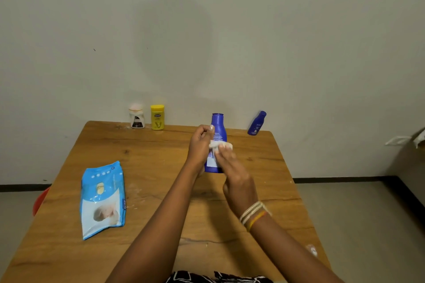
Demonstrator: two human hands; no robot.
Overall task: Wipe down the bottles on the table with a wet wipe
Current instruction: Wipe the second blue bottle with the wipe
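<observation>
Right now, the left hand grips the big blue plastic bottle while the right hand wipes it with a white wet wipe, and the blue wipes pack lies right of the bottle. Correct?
Nearly. The head view shows the blue wipes pack left of the big blue plastic bottle, not right.

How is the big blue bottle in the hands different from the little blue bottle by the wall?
The big blue bottle is taller; the little blue bottle is much smaller. The big one is gripped by the left hand while the right hand presses a wet wipe on it; the little one sits untouched, leaning at the table's far edge. Both are dark blue.
</observation>
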